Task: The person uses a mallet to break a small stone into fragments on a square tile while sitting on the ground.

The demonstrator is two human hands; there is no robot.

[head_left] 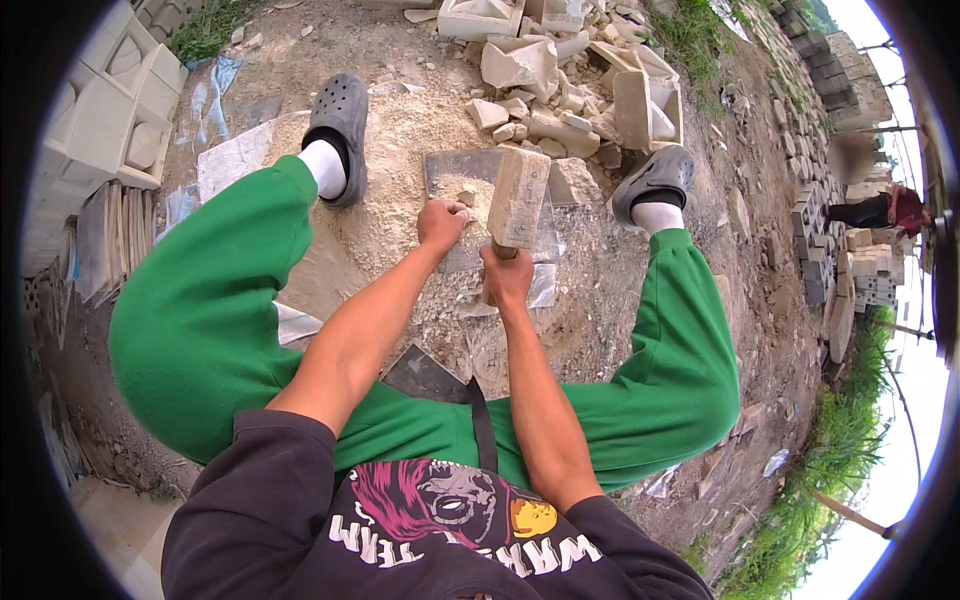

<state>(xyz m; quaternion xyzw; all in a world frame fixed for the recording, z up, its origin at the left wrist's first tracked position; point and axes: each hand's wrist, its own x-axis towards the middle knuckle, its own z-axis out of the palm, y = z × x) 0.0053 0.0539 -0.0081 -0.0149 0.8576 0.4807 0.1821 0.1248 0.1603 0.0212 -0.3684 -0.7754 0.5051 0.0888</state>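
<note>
In my right hand [507, 278] is a mallet [521, 195] with a big, worn, block-shaped head, my fingers wrapped round its short handle. The head is raised above the right part of a flat grey slab [452, 165] dusted with pale crumbs. My left hand [441, 223] is low over the slab's left side, its fingers curled together. Against its fingertips sits a small pale stone chunk [467, 195]; whether the fingers grip it or something else under them, I cannot tell.
Broken pale blocks and rubble [570, 110] are heaped beyond the slab. My grey clogs [340, 130] stand on either side. Hollow pale blocks [120, 100] are stacked at the left, beside upright thin boards [115, 240]. Far right, a person [885, 210] is near grey blocks [815, 235].
</note>
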